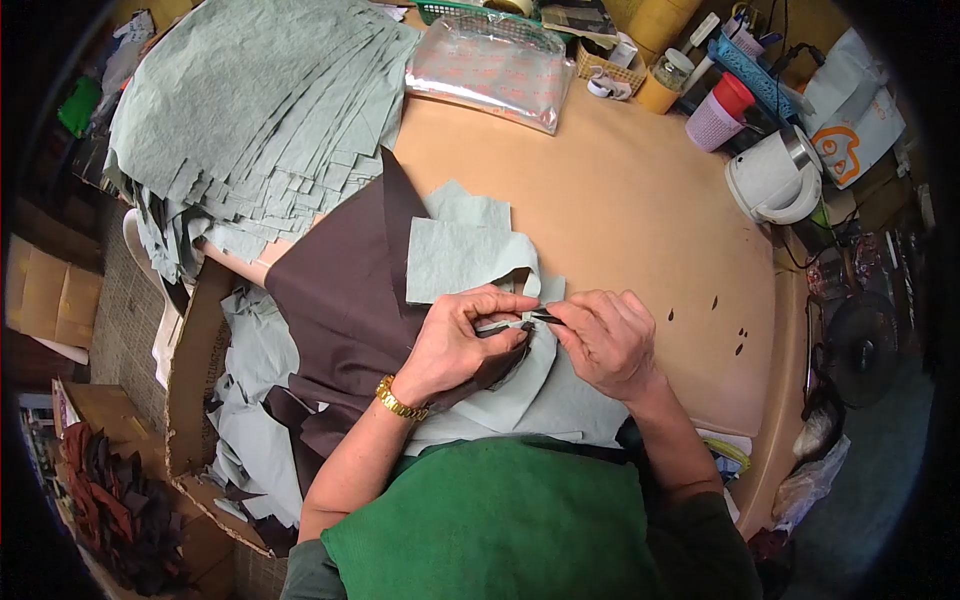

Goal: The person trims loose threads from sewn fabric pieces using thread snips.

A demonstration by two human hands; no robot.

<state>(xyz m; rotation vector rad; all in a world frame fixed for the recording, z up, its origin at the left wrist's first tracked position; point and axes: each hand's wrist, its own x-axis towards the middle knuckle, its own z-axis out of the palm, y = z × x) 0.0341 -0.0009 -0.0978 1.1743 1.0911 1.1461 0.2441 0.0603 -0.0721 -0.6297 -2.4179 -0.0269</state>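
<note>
My left hand (pixel 465 335), with a gold watch at the wrist, pinches the edge of a pale grey-green cloth (pixel 455 260) between thumb and fingers. Dark brown fabric (pixel 345 270) drapes under that hand and down to the left. Close beside it, my right hand (pixel 610 340) is closed on a small dark pointed tool (pixel 546 318), its tip touching the pinched cloth. Whether the tool is snips or tweezers I cannot tell. More pale cloth (pixel 530 400) lies beneath both hands, against the green-covered lap.
A tall fanned stack of pale cloth pieces (pixel 250 110) covers the back left. A cardboard box (pixel 190 410) of scraps stands at the left. Behind are a plastic-wrapped packet (pixel 490 70), a blue basket (pixel 755 75) and a white kettle (pixel 775 178). Dark specks dot the tan tabletop (pixel 640 220).
</note>
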